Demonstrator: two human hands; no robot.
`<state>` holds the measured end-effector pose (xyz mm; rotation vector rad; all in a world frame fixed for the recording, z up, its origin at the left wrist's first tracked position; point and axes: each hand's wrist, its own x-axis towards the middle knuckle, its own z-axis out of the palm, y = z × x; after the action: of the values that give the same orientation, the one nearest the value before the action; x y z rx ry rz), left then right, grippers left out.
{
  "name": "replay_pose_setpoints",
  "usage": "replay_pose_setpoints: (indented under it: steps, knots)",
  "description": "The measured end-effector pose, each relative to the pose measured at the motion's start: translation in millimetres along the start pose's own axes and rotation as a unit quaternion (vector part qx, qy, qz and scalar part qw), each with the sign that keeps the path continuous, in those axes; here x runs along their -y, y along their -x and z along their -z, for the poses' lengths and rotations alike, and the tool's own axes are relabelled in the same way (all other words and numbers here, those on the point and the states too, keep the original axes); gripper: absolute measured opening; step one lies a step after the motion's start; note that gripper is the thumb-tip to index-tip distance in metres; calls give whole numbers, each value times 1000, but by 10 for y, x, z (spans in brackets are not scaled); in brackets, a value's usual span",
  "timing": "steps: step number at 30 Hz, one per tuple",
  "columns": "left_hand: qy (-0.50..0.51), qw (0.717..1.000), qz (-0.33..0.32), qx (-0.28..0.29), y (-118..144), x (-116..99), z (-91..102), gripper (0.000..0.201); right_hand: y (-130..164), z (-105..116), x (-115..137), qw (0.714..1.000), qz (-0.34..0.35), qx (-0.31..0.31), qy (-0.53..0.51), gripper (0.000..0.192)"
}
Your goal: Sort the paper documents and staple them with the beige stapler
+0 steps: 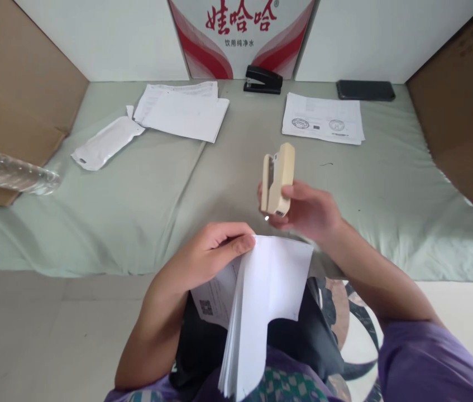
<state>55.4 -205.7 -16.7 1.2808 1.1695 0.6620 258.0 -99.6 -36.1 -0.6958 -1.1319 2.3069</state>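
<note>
My left hand (pixel 223 251) pinches the top edge of a stack of white paper sheets (pixel 278 273), which hangs down over my lap. Some sheets droop and fan apart, and printed text with a square code shows on one at the left. In my right hand (pixel 307 209) is a cream-coloured stapler (pixel 280 178), held upright just above the papers and apart from them. My thumb lies on its near side; the other fingers are partly hidden behind it.
A black stapler (pixel 263 80) stands at the back by a white and red carton (pixel 242 39). Printed papers (pixel 324 118), a phone (pixel 366 90), another paper pile (pixel 181 111) and a white packet (pixel 108 142) lie on the green cloth (pixel 228 178). A plastic bottle (pixel 14 173) is at left.
</note>
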Motion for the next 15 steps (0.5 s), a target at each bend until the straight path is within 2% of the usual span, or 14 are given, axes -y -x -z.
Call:
replay_pose_setpoints:
  steps: [2, 4, 5, 7, 9, 10, 15]
  knots:
    - [-14, 1000, 7, 8, 26, -64, -2, 38, -41, 146, 115, 991, 9, -106, 84, 36]
    - [-14, 1000, 8, 17, 57, -107, -9, 38, -103, 336, 192, 963, 27, -181, 198, 30]
    - [-13, 1000, 8, 18, 73, -118, -12, 38, -137, 437, 212, 942, 33, -213, 259, 26]
    - [-12, 1000, 6, 18, 103, -127, -17, 38, -199, 623, 221, 872, 46, -277, 401, 24]
    - [-12, 1000, 6, 14, 131, -128, -20, 39, -243, 763, 208, 800, 55, -310, 511, 28]
    - [-13, 1000, 5, 12, 145, -129, -21, 39, -255, 812, 201, 773, 58, -314, 548, 31]
    - [0, 1000, -2, 4, 205, -143, -24, 39, -242, 903, 196, 689, 40, -348, 634, 46]
